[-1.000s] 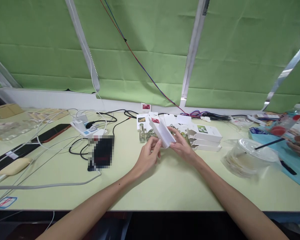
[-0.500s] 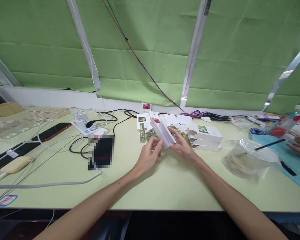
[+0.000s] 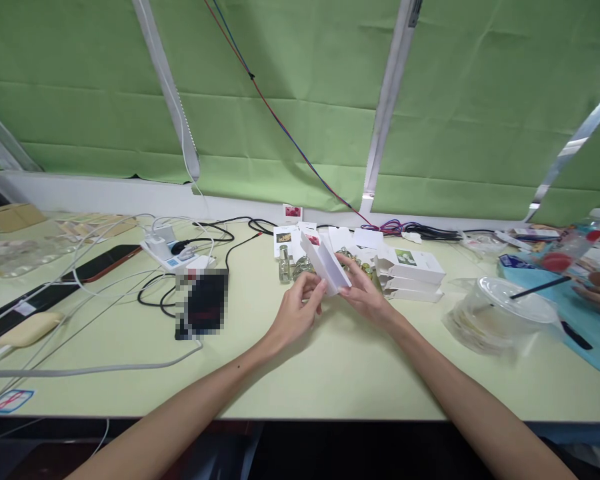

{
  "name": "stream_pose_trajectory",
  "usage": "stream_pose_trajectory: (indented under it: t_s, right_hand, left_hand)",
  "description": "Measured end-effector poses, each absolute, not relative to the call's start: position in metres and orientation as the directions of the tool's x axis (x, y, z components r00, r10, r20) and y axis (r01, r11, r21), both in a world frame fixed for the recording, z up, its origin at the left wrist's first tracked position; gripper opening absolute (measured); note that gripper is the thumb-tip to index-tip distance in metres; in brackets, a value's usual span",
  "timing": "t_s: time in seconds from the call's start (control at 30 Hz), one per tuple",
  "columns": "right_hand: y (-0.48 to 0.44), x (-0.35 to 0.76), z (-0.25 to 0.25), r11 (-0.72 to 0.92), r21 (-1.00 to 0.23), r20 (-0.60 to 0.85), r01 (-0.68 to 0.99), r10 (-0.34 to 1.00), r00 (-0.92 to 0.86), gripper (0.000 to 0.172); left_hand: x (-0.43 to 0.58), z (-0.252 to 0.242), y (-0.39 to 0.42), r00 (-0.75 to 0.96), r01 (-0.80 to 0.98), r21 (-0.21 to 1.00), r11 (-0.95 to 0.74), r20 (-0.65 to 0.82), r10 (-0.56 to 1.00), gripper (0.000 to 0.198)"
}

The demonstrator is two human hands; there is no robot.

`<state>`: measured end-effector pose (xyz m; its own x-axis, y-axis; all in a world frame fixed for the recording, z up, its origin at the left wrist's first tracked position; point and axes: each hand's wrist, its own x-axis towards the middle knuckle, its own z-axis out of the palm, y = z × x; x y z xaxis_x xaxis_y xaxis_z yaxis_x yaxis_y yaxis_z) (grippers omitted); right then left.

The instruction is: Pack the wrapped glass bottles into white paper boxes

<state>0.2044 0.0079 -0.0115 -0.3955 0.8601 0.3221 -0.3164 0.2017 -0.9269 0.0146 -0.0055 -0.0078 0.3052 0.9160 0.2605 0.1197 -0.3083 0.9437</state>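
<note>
- My left hand and right hand are both clamped on a small white carton, held tilted just above the tabletop.
- The carton looks folded into shape, its upper end with the red picture apparently not shut yet; I cannot tell whether anything is inside.
- Small glass bottles stand just behind my hands, unpacked.
- A stack of closed cartons lies to the right, so some look finished.
- Flat carton blanks lie further back, still to be folded.
</note>
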Motion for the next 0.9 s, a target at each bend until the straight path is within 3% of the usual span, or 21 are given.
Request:
stream_pose_trajectory:
  t_s: [0.9]
  right_hand:
    - [0.0059, 0.2030, -0.0112, 0.215, -0.933, 0.323, -0.288, 0.854, -0.409, 0.070]
  left_hand:
    - [0.0132, -0.0142, -0.0030, 0.392, 0.090, 0.966, -0.243, 0.190, 0.900, 0.051]
